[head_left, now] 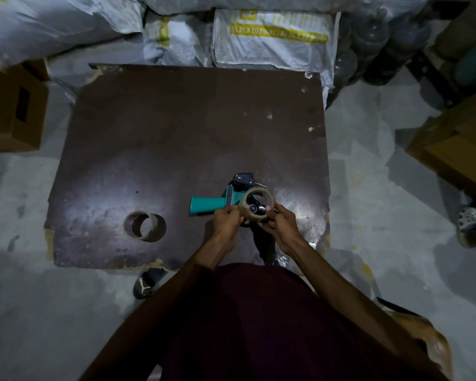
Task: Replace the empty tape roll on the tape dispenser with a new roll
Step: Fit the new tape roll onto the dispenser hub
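Observation:
A teal-handled tape dispenser (pixel 208 205) lies on the dark brown board (pixel 176 127), its handle pointing left and its black head toward the far side. Both hands hold a thin tan tape roll (pixel 256 191) tilted just over the dispenser's black hub. My left hand (pixel 227 220) pinches the roll's left rim and my right hand (pixel 280 222) grips its right rim. A second roll, a brown cardboard ring (pixel 144 225), lies on its side on the board to the left, apart from both hands.
White woven sacks (pixel 272 37) are stacked beyond the board's far edge. Cardboard boxes stand at the left (pixel 11 111) and at the right (pixel 456 141). Dark bottles (pixel 374 45) sit at the back right. A sandal (pixel 146 281) lies by the board's near edge.

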The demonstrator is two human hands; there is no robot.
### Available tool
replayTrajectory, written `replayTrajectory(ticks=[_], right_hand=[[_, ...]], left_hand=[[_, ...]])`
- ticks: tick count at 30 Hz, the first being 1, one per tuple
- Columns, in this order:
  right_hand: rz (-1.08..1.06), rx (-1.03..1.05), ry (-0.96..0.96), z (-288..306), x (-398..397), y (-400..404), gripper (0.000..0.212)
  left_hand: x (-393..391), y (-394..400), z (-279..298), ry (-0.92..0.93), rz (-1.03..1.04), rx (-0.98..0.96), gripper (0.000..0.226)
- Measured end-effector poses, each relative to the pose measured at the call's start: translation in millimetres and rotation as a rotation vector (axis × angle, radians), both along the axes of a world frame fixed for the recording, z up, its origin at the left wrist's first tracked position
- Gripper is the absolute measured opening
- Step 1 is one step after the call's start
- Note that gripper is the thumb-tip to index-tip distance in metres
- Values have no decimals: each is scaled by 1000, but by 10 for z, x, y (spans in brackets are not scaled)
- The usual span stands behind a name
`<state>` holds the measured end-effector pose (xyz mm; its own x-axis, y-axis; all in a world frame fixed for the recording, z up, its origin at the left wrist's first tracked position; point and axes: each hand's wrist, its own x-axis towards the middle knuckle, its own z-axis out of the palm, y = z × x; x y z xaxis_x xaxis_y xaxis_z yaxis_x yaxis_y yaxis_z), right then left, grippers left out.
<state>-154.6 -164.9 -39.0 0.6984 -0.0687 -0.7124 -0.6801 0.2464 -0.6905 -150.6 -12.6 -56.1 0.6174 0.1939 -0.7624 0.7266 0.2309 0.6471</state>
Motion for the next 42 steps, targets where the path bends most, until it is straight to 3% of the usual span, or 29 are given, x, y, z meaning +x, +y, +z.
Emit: replayTrajectory(ticks=[2, 7, 12, 17, 23, 30, 35, 42], right_hand=[[1, -19, 10, 27, -23, 3, 20], [59, -30, 9, 52, -67, -36, 20], [100, -54, 4, 91, 19, -60, 25], [128, -75, -33, 76, 76, -31, 16], [137, -104, -47, 13, 0, -9, 22], [176, -156, 26, 79, 107, -76, 29], [228, -251, -58, 158, 259, -14, 25], [216, -185, 21, 125, 347, -41, 24]], left_hand=[[7, -16, 24, -21, -58, 72, 24], [30, -33, 59, -32, -138, 161, 51], [78, 22, -8, -52, -197, 156, 38], [98, 39, -25, -18, -172, 153, 37], [86, 62, -107, 7, -185, 215, 41], [78, 89, -24, -105, -247, 215, 39], [57, 84, 56, -172, -240, 219, 31], [21, 65, 148, -209, -276, 327, 35]])
